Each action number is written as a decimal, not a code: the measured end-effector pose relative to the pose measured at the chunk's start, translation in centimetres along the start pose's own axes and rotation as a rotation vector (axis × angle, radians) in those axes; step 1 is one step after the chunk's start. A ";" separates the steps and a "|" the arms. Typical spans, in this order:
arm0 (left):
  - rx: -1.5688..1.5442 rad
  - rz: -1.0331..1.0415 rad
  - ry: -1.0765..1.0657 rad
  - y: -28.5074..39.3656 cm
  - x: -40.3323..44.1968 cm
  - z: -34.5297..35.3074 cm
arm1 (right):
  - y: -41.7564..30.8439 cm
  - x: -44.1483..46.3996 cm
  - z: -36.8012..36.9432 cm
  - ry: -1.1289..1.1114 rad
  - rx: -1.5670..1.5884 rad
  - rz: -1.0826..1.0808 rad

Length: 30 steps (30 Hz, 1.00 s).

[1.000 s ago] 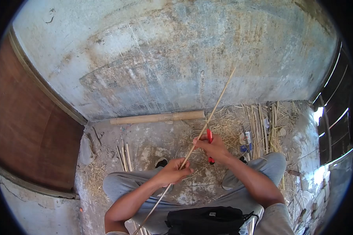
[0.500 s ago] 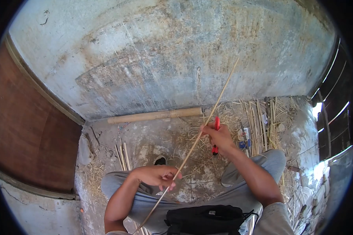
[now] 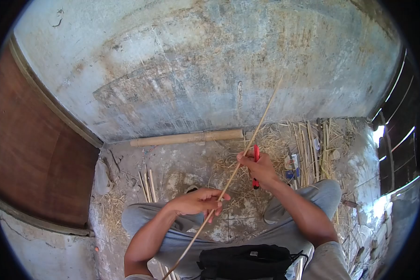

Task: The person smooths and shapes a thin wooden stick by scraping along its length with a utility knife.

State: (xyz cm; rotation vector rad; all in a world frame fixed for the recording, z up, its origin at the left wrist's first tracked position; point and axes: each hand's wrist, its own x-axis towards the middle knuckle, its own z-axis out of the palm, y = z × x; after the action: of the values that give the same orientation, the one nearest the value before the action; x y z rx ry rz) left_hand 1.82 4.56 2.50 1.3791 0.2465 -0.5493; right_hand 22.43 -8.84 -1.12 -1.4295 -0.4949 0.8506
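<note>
A long, thin bamboo strip (image 3: 266, 111) slants from beside my lap up toward the wall. My left hand (image 3: 195, 202) is closed loosely around its lower half, thumb and fingers on the strip. Higher up, my right hand (image 3: 264, 170) pinches the same strip between thumb and forefinger. That hand also grips a red-and-black tool (image 3: 256, 153) that looks like a utility knife, standing upright in the palm; its blade cannot be made out. The strip's bottom end runs down to the lower edge of the view.
Bamboo sticks (image 3: 312, 149) and shavings (image 3: 277, 133) lie on the floor at right. A thick bamboo pole (image 3: 186, 138) rests along the wall base. More sticks (image 3: 148, 185) stand by my left knee. A black bag (image 3: 245, 261) sits at my lap; a brown door panel (image 3: 42, 149) is left.
My left hand has slid up and rightward along the strip, closer to my right hand. The right hand has dropped slightly, still holding the strip and the red tool.
</note>
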 end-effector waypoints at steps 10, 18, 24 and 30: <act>0.011 0.048 0.159 -0.6 1.3 1.3 | 0.0 0.3 -0.3 0.007 -0.090 -0.016; -0.145 0.167 0.333 -1.7 2.2 1.4 | -0.8 0.0 0.1 0.039 -0.146 -0.064; -0.074 0.154 0.426 -1.7 2.4 1.7 | 0.6 0.8 -0.4 0.004 -0.159 -0.158; -0.126 0.153 0.427 -2.0 2.5 1.6 | 0.6 1.0 -0.5 0.034 -0.144 -0.143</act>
State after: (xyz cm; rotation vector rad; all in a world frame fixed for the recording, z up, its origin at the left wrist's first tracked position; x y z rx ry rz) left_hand 2.71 2.26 -0.06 1.3686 0.5064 -0.1052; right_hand 23.27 -8.45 -1.97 -1.5177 -0.6345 0.6861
